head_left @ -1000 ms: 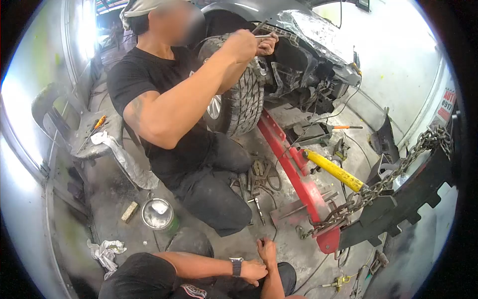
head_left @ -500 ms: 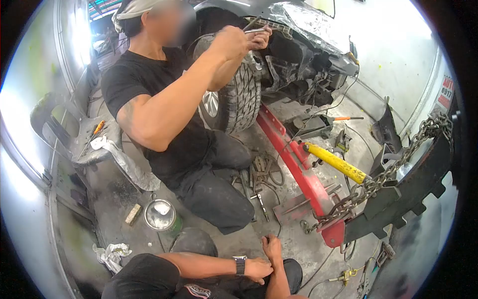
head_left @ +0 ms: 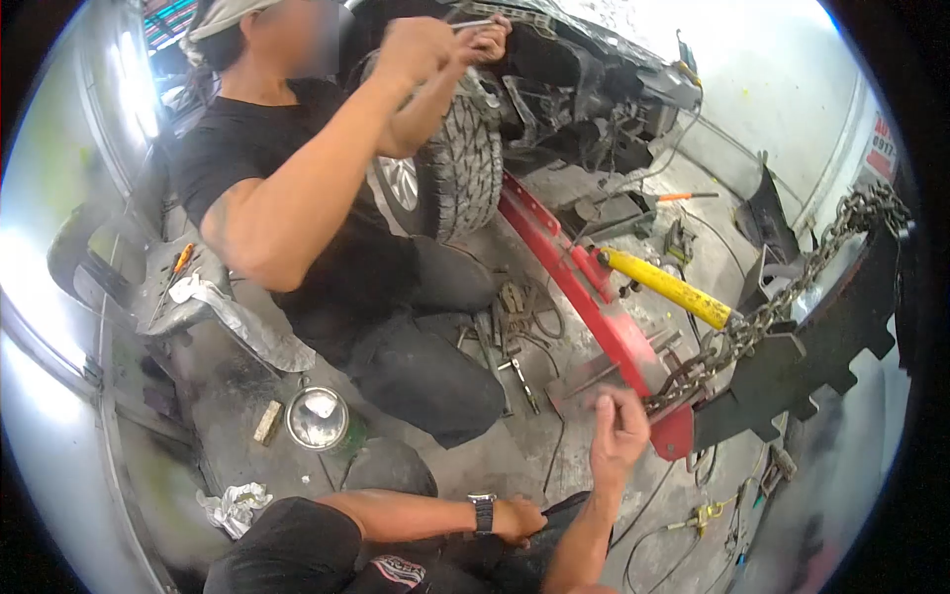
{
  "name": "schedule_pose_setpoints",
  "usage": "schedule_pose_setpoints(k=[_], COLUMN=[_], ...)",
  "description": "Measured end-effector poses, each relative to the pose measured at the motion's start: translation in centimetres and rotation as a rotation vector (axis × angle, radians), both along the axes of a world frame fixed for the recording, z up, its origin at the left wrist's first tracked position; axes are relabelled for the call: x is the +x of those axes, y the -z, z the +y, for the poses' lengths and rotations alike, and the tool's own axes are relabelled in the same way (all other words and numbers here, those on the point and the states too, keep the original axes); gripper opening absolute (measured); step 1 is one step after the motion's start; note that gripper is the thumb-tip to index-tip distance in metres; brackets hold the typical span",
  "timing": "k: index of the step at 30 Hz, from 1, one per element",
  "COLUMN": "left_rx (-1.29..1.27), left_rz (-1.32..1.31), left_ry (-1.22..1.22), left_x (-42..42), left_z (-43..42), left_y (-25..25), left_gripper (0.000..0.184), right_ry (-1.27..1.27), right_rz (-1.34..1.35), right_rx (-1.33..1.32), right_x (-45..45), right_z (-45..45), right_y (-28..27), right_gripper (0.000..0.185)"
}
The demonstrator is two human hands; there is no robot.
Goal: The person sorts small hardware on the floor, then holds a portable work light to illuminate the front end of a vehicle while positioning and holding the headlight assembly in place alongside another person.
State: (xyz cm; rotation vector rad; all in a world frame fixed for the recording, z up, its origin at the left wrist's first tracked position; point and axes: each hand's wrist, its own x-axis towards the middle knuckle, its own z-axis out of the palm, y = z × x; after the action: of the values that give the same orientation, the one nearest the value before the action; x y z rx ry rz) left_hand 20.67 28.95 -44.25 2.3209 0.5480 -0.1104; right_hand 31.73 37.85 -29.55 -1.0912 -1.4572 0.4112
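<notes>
My left hand (head_left: 519, 520), with a dark watch (head_left: 482, 513) on its wrist, rests on my dark trouser leg (head_left: 566, 510). Its fingers curl downward and are partly hidden. My right hand (head_left: 620, 436) is raised, in front of the lower end of a red metal beam (head_left: 594, 322). Its fingers are loosely bent, with a gap beside the thumb, and the tips are blurred; nothing shows in it. Across from me a kneeling person (head_left: 327, 218) holds a thin metal tool (head_left: 473, 25) in both hands near the vehicle's front wheel area.
A yellow cylinder (head_left: 668, 287) and a chain (head_left: 762, 342) join the beam to a dark notched plate (head_left: 792, 396). The tire (head_left: 470, 168) stands behind. Tools (head_left: 522, 381), an open can (head_left: 317, 418) and cables lie about the floor. A chair (head_left: 188, 282) stands at left.
My right hand has lifted up and to the right, away from my left hand. My left hand no longer touches the right forearm. The view has shifted slightly.
</notes>
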Motion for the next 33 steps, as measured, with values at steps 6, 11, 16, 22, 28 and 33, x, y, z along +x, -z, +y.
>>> schedule_pose_setpoints(k=[6,11,16,22,28,33], left_rx=[0.007,0.121,0.104,0.000,-0.053,0.054], left_rz=[-0.198,-0.166,-0.026,-0.282,-0.275,0.007], left_ry=[0.103,-0.040,0.014,-0.084,-0.066,0.013], left_x=[2.3,1.5,1.6,0.2,0.6,2.0], left_z=[-0.6,-1.5,-1.1,-0.8,0.1,0.4], left_y=[5.0,5.7,6.7,4.0,3.3,5.4], left_gripper=[0.060,0.066,0.063,0.055,0.051,0.049], right_ry=[-0.318,-0.398,-0.657,-0.642,-0.602,-0.495], right_rz=[0.055,0.096,-0.059,0.088,0.086,0.144], right_rx=[0.747,0.891,1.004,0.946,0.843,0.871], right_x=[-7.1,-8.0,-6.5,-9.1,-9.0,-9.2], right_z=[-4.8,-6.5,-5.0,-5.7,-6.3,-7.1], right_y=[-16.0,-16.3,-15.8,-17.8,-16.7,-15.9], right_gripper=[0.022,0.031,0.038,0.030,0.025,0.025])
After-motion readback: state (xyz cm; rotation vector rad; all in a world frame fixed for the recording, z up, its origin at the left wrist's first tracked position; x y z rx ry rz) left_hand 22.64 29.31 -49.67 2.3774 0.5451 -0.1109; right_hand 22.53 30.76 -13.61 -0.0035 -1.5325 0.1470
